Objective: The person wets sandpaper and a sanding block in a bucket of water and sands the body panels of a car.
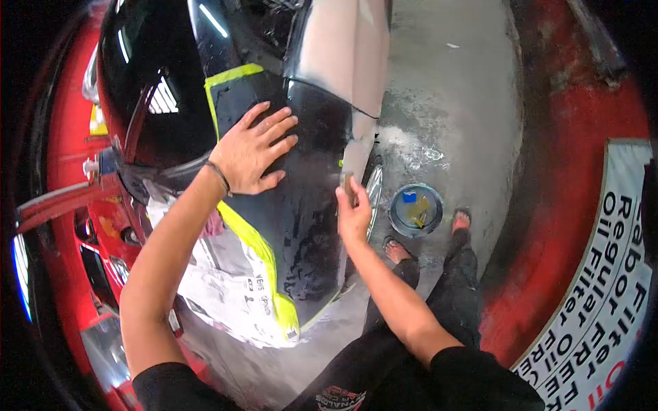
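The right grip [354,211] pinches a small brownish block [347,185] between thumb and fingers, at the outer edge of the dark panel [312,195], where the surface turns down above the wheel [374,186]. The left grip [255,154] is spread, palm down, over the panel's inner side, holding nothing.

From where I stand, this looks like rubbing down a wet surface, and that edge seems the easiest place to cut too deep. I'd lay the block's face flush with the panel's curve, press lightly, and make short, even strokes, so no corner digs in. The left palm could feel for ridges or brace the body.

The yellow-green tape [255,236] runs along the panel's inner border, with masking paper [223,288] beyond it; strokes there should stop short, or the tape may lift. A bucket [415,210] stands on the floor just outside the panel, with a blue piece [409,196] inside, handy for frequent rinsing. Whether grit clings to the block, I can't tell.
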`<action>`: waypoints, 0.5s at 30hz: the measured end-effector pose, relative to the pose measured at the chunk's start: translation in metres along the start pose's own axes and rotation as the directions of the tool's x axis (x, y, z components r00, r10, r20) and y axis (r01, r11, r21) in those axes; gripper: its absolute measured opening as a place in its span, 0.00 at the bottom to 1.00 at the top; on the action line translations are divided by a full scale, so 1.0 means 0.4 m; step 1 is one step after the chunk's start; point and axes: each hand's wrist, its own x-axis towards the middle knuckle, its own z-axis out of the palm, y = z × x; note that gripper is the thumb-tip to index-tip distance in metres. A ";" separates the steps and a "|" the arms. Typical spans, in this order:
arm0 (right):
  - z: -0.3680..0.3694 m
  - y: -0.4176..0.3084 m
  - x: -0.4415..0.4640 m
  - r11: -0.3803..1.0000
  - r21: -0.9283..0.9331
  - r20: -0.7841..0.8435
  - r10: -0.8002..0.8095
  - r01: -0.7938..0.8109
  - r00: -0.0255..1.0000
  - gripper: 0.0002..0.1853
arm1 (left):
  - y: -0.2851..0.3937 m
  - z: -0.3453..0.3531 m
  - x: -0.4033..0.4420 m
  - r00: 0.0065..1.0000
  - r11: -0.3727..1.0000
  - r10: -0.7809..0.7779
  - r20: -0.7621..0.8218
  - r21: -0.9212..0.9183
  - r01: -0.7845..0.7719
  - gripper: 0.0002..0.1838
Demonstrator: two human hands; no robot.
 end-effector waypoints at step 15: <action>0.016 -0.026 0.029 0.973 -0.117 -0.059 -0.207 0.199 0.977 0.22 | 0.016 -0.001 0.028 0.996 0.996 -0.091 -0.003 0.005 0.091 0.30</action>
